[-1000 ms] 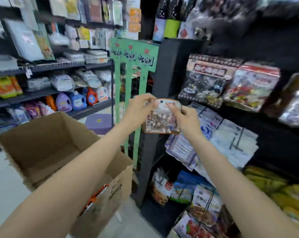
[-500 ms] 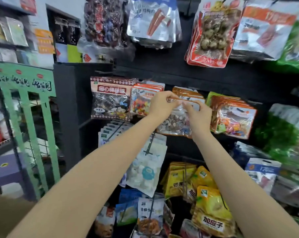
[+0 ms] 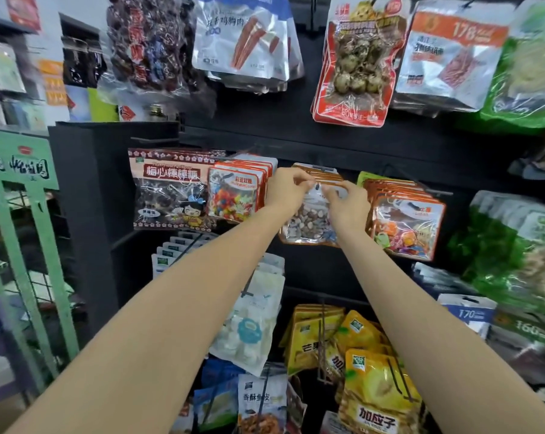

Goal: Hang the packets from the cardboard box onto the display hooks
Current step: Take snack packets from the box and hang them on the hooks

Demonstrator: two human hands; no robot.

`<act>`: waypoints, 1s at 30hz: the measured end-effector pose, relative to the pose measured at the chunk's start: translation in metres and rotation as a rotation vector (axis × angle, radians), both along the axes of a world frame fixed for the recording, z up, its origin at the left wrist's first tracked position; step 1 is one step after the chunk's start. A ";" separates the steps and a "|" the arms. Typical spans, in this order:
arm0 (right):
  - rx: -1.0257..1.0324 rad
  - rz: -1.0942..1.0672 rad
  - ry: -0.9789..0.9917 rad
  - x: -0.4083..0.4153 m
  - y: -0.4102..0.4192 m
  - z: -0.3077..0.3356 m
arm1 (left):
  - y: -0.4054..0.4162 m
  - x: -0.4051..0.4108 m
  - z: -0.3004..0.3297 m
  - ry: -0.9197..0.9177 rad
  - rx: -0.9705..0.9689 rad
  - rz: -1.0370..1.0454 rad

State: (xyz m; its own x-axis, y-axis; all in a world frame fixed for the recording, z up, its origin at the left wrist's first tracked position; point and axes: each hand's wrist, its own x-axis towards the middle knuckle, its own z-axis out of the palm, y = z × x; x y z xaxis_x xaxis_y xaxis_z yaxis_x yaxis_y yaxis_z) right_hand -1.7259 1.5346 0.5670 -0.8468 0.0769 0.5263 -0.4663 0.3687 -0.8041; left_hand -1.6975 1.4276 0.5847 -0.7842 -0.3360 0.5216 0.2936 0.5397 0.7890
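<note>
Both hands pinch the packet's top edge. The left hand and right hand flank its hang-hole, right of the jellybean packets.

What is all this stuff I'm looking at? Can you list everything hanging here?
held packet: one, clear with orange edge, brown and white pieces, middle row, at a stack of like packets
candy packets: a stack, orange-edged, left of it
orange packets: a stack, right of it
lollipop bag: one, clear with maroon trim, far left
egg packets: a stack, red, top row
yellow packets: several, bottom row
white packets: a stack, lower left
green rack: one, left edge
left hand: pinches the held packet's top
right hand: pinches it too
</note>
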 end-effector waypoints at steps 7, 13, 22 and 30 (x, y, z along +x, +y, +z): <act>0.555 -0.397 0.503 -0.003 -0.004 -0.019 | -0.010 0.001 -0.033 0.180 -0.745 0.244; 0.701 -0.373 0.596 -0.005 -0.003 -0.045 | -0.033 0.001 -0.051 -0.054 -1.160 0.221; 0.667 -0.360 0.579 0.036 -0.019 -0.053 | -0.038 0.039 -0.051 0.108 -0.901 0.264; 0.705 0.367 0.116 0.096 -0.117 -0.083 | -0.130 0.128 -0.107 -0.409 -0.814 0.385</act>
